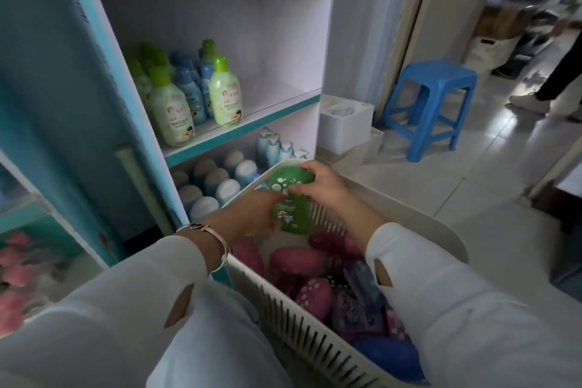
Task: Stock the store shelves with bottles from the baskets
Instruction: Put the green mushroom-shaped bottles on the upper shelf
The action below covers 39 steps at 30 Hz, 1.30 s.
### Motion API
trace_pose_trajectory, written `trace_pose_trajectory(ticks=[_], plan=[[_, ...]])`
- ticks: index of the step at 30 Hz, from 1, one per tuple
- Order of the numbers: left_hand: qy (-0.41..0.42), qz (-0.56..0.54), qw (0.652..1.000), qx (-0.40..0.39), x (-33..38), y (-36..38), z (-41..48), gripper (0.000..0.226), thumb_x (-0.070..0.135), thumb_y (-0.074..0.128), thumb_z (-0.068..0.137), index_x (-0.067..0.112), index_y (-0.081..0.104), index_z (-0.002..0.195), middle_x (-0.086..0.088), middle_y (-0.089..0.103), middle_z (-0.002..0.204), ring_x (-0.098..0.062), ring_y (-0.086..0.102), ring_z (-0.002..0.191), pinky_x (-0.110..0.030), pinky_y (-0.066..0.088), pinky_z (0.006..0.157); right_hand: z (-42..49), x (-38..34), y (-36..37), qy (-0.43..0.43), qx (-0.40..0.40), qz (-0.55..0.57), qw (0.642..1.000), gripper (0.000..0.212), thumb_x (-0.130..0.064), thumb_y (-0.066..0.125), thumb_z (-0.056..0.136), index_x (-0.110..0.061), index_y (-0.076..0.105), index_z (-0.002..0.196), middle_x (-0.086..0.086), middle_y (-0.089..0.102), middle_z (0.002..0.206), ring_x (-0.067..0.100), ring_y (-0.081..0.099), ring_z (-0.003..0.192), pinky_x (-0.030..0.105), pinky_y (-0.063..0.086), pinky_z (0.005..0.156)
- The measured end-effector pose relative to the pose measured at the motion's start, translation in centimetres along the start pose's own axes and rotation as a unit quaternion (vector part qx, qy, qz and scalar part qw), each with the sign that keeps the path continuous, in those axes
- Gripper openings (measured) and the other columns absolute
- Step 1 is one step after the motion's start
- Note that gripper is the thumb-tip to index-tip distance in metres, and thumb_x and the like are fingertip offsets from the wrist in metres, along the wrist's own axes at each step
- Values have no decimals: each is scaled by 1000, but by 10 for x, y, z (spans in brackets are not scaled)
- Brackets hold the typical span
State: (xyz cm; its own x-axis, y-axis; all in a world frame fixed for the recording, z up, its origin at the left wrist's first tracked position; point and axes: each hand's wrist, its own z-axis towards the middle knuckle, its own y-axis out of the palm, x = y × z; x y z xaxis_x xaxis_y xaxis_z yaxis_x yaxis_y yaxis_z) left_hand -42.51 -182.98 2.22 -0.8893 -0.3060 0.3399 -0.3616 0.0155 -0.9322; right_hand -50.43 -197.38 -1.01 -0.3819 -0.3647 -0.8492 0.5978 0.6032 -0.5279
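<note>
While the left hand point(253, 214) gripped the green bottle point(294, 217) low and the right hand point(324, 183) gripped its spotted cap, just above the basket point(419, 220), pick looked done. Next needed: lift clear, stand it upright on the shelf point(277, 98), bare right side.

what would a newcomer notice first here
The green white-dotted bottle stands out, gripped by the left hand and right hand over the far end of the white slatted basket. Pink dotted bottles lie in the basket below, and pale green bottles stand on the left part of the middle shelf. A blue stool stands on the floor to the right.
</note>
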Motion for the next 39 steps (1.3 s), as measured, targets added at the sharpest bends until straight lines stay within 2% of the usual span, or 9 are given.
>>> trace_pose_trajectory(ticks=[6, 13, 18, 21, 25, 29, 32, 35, 39], plan=[[-79, 0, 993, 84, 7, -42, -30, 47, 19, 59, 88, 6, 43, 130, -14, 50, 131, -27, 49, 120, -31, 39, 96, -23, -59, -24, -39, -7, 89, 995, 50, -21, 78, 76, -15, 55, 120, -1, 59, 103, 21, 61, 101, 41, 53, 91], [-114, -92, 974, 171, 17, -86, -81, 65, 20, 62, 87, 4, 26, 138, -15, 50, 133, -31, 49, 122, -29, 38, 92, -60, -133, -32, -68, -71, 225, 969, 25, -20, 67, 86, -17, 58, 109, -4, 66, 92, 8, 65, 78, 22, 55, 62], [-98, -321, 926, 172, 1, -114, -138, 57, 12, 64, 87, 14, 35, 135, -3, 57, 111, -19, 57, 96, -20, 53, 66, -82, -189, -12, -111, -111, 242, 958, 19, -21, 67, 86, -18, 64, 105, 1, 70, 95, 17, 68, 86, 32, 58, 76], [-129, -373, 899, 192, -15, -126, -169, 46, 15, 67, 85, 19, 42, 122, -5, 59, 115, -26, 62, 101, -43, 54, 81, -93, -219, 8, -128, -142, 246, 950, 24, -21, 67, 86, -16, 63, 109, 3, 69, 98, 19, 67, 88, 36, 57, 80], [-137, -375, 878, 266, -34, -149, -206, 53, 11, 69, 83, 16, 41, 127, -7, 57, 119, -26, 58, 105, -42, 51, 88, -106, -264, 36, -153, -162, 268, 937, 15, -19, 66, 86, -22, 61, 101, -2, 68, 94, 12, 66, 78, 26, 56, 61], [-125, -331, 859, 370, -52, -182, -245, 57, 8, 70, 80, 9, 41, 129, -7, 58, 119, -21, 56, 102, -32, 47, 93, -120, -308, 64, -190, -205, 261, 924, 36, -21, 67, 86, -18, 55, 119, 2, 67, 107, 16, 67, 88, 34, 57, 75], [-116, -328, 820, 453, -66, -211, -277, 52, 8, 68, 82, 10, 44, 128, -7, 59, 112, -19, 56, 98, -29, 46, 89, -132, -338, 89, -235, -241, 161, 928, 33, -16, 65, 88, -19, 53, 118, 5, 67, 111, 18, 67, 92, 35, 57, 79], [-96, -322, 783, 523, -85, -239, -307, 50, 11, 69, 82, 12, 46, 126, -4, 62, 106, -22, 61, 97, -36, 50, 92, -143, -377, 114, -315, -212, 107, 919, 30, -10, 68, 85, -15, 56, 112, 14, 65, 119, 27, 64, 107, 41, 51, 96], [-62, -288, 754, 587, -105, -275, -345, 49, 12, 66, 84, 13, 44, 128, -2, 60, 99, -17, 59, 88, -28, 50, 78, -147, -443, 139, -385, -188, 103, 898, 40, -17, 74, 80, -12, 58, 116, 14, 68, 108, 30, 66, 101, 47, 52, 92]])
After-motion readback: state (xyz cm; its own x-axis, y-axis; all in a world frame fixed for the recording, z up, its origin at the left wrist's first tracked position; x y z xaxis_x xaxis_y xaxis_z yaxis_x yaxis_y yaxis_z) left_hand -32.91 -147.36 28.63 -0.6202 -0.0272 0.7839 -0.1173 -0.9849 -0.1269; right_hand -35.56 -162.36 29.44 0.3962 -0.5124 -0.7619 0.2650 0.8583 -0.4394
